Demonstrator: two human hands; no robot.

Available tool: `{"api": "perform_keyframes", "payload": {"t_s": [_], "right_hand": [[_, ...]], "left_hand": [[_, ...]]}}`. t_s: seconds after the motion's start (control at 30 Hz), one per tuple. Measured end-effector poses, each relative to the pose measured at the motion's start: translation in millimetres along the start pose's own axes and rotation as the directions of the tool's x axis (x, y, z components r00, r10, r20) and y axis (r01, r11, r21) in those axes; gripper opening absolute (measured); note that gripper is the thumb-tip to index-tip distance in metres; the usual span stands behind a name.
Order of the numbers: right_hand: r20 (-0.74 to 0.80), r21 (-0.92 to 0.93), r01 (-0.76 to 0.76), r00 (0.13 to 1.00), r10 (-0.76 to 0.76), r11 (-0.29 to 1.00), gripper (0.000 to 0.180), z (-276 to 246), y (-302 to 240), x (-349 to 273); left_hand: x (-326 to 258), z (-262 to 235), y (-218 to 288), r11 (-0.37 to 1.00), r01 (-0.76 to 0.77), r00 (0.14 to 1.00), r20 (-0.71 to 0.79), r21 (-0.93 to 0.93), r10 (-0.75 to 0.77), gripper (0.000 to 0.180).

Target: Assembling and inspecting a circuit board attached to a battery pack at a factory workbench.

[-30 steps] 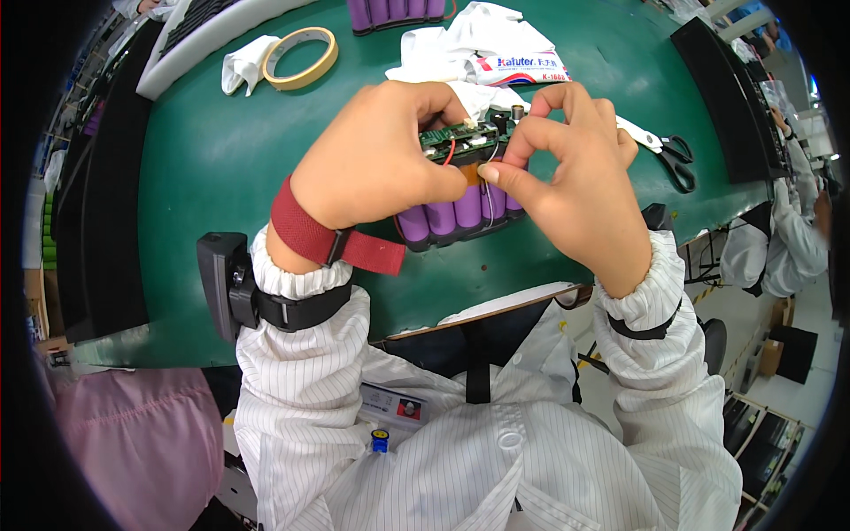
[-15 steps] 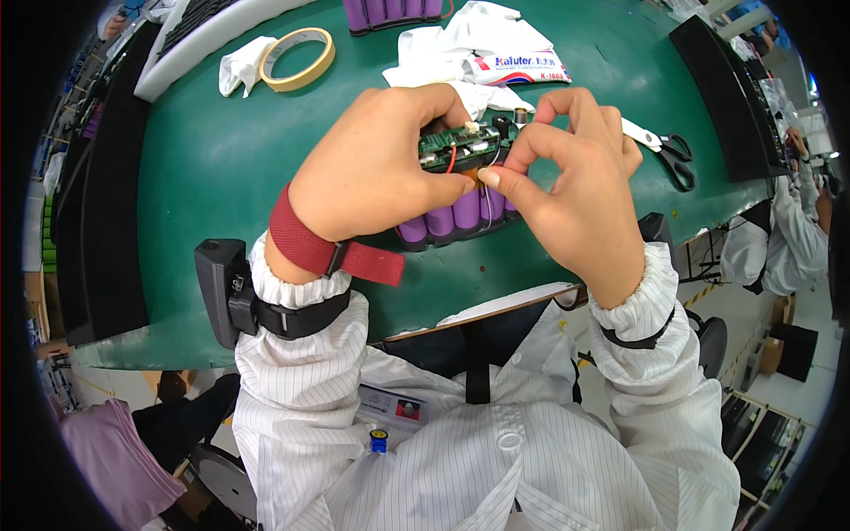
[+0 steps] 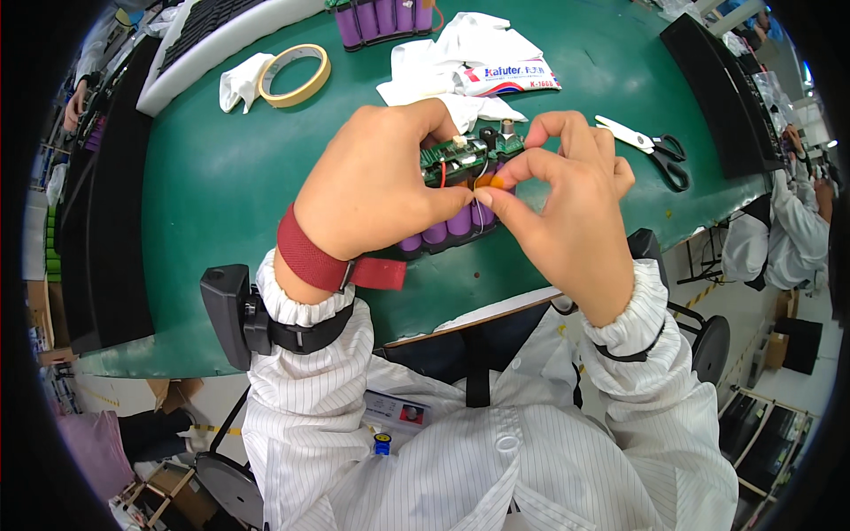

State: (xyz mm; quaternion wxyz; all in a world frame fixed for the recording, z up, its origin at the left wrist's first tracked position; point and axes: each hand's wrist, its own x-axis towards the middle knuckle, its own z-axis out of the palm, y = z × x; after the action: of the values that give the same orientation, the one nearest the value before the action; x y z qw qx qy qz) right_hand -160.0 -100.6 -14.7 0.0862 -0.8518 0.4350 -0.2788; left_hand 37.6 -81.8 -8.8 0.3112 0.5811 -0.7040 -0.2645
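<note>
A battery pack of purple cells stands on the table in front of me, with a green circuit board along its top. My left hand is closed around the board's left end, thumb in front and fingers partly hidden behind. A short red wire runs down beside that thumb. My right hand pinches thumb and index finger at a thin white wire hanging down the pack's front. Orange tape shows by these fingertips. Exactly what lies between them is partly hidden.
Behind the pack lie white cloths and a white glue tube. A tape roll sits at far left, scissors at right. Another purple battery pack stands at the back. Black barriers edge the green table.
The right index finger has come down closer to the thumb, at the white wire. The left hand keeps its hold on the board. The whole view has shifted slightly.
</note>
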Motion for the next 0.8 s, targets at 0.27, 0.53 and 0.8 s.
{"api": "perform_keyframes", "payload": {"t_s": [0.27, 0.53, 0.8], "right_hand": [[0.103, 0.018, 0.010, 0.995, -0.012, 1.000, 0.011, -11, 0, 0], [0.060, -0.027, 0.023, 0.998, -0.021, 0.999, 0.010, -12, -11, -4], [0.001, -0.046, 0.049, 0.999, -0.049, 0.998, 0.005, -10, -23, -6]], "left_hand": [[1, 8, 6, 0.996, -0.010, 0.997, -0.079, 0.083, 0.017, 0.032], [1, 9, 13, 0.995, 0.038, 0.994, -0.105, 0.090, -0.029, 0.031], [0, 12, 11, 0.996, 0.022, 0.988, -0.153, 0.091, -0.008, 0.031]]}}
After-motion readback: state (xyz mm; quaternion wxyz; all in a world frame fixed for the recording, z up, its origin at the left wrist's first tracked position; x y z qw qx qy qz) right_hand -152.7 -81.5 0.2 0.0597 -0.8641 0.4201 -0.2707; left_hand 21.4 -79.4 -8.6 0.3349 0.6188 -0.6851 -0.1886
